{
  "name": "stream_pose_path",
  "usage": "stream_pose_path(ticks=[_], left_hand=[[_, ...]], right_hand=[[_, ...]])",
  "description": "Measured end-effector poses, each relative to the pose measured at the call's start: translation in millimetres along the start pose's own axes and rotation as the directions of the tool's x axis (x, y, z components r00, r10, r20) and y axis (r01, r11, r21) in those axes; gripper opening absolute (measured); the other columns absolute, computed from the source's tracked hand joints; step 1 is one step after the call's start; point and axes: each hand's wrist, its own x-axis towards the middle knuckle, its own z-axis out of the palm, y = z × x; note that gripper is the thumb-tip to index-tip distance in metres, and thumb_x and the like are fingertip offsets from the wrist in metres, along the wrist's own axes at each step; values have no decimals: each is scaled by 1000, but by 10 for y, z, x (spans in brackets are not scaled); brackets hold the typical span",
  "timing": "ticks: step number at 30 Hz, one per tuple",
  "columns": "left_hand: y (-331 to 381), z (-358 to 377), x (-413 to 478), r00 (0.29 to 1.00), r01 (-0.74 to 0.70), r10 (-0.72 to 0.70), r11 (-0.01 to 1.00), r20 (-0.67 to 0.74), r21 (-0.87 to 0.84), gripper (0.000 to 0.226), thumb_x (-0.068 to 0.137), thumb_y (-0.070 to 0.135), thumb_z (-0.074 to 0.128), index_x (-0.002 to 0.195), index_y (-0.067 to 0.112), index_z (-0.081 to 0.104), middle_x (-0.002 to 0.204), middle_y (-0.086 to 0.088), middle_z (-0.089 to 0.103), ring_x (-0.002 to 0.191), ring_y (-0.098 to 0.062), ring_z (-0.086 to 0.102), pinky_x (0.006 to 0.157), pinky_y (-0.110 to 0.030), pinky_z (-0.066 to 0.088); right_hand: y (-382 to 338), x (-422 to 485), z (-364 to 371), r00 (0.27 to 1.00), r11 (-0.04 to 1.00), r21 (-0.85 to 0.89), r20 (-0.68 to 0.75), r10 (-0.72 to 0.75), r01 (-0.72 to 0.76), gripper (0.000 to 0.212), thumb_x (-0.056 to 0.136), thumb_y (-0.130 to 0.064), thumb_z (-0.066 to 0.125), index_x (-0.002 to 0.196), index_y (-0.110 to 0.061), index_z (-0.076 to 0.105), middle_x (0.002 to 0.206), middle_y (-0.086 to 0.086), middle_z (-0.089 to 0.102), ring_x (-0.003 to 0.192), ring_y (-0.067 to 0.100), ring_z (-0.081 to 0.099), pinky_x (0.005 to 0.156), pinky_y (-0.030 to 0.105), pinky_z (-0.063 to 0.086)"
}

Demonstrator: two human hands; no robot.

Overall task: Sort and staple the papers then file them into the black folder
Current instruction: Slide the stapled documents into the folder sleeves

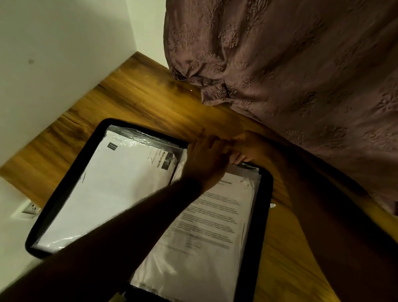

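Two bare hands meet at the far edge of the open folder. The left hand (205,164) shows its back to the camera, over the top of the spine. Its fingers are bent forward and hidden, so whether they hold anything cannot be told. The right hand (248,146) lies just beyond it, the two touching or nearly so. Its fingers (241,158) curl over the top edge of the right sleeve (198,270) and grip it there. Both forearms are bare; the left one crosses the folder diagonally and the right one runs along the table beside it.

One black folder (255,240) lies flat and open on the wooden table (147,104), its near edge at the person's lap. Two clear plastic sleeves face up in it, one on each half. The left sleeve (111,188) holds papers. At least two sheets show there: a mostly blank white one with a small dark logo at its top corner, and another behind it with a bold heading and a dark block. The right sleeve holds a printed sheet (213,214) with several paragraphs of text. More paper edges peek out beneath it, too many and too blurred to count.

One small white scrap (272,205) lies on the table just beside the folder's right rim. One patterned mauve curtain (314,64) hangs down onto the far side of the table. A white wall (38,42) stands to the left, and one wall socket (32,208) sits low on it, near the folder's left corner.
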Motion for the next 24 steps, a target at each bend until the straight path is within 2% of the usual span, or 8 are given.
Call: stream_pose_path(ticks=[2,4,7,10,13,18,20,24], left_hand=[[-21,70,-274,999,-22,22,1000,-23,22,44,94,34,61,135,18,56,138,-8,57,131,-30,50,103,-50,40],[-73,80,-489,999,-6,1,995,47,104,58,100,45,49,149,16,41,155,-11,41,145,-30,36,113,-52,32],[-184,116,-715,972,70,-106,982,211,174,72,104,52,32,160,12,14,168,-13,6,155,-31,6,123,-49,12],[-169,135,-874,946,50,-115,975,304,214,71,105,50,22,160,12,-3,167,-11,-12,154,-29,-9,127,-46,1],[-164,154,-956,934,45,-117,976,339,214,71,101,51,1,160,12,-3,167,-11,-11,154,-30,-9,125,-42,-2],[-223,162,-1183,913,-31,-34,988,407,152,86,88,54,-13,160,11,9,167,-14,2,155,-32,0,124,-42,0],[-266,80,-1251,886,-90,5,983,463,161,85,90,58,-9,160,14,5,168,-13,-2,155,-30,-4,123,-40,-3],[-441,-112,-1342,906,-109,43,985,422,134,66,105,45,35,161,19,11,168,-9,0,156,-27,1,122,-36,-4]], right_hand=[[-108,-167,-28,1000,996,-84,-23,3,-5,24,98,-27,64,100,-4,69,91,14,70,71,16,64,60,21,51],[-127,-327,39,990,925,-375,-97,-104,60,29,99,-33,61,99,-5,69,93,12,69,81,20,64,66,24,48],[-7,-556,392,940,800,-599,-281,-192,-15,35,100,-34,55,128,-14,63,133,12,60,125,30,53,103,41,42],[79,-858,868,875,734,-678,-374,-308,-31,47,100,-31,51,145,-22,49,156,7,40,146,29,33,116,44,27],[172,-1062,1237,873,721,-692,-379,-308,-46,52,102,-33,39,153,-24,37,165,12,19,154,32,12,123,51,13],[355,-1354,1645,858,747,-632,-484,-174,-205,56,102,-47,26,154,-29,36,162,18,26,151,39,21,121,57,20],[449,-1426,1734,842,744,-628,-511,-172,-229,55,101,-47,29,153,-30,38,162,18,26,151,40,21,118,59,24],[557,-1542,1750,827,754,-587,-552,-107,-295,62,98,-57,20,155,-35,29,166,13,16,152,39,13,121,61,16]])
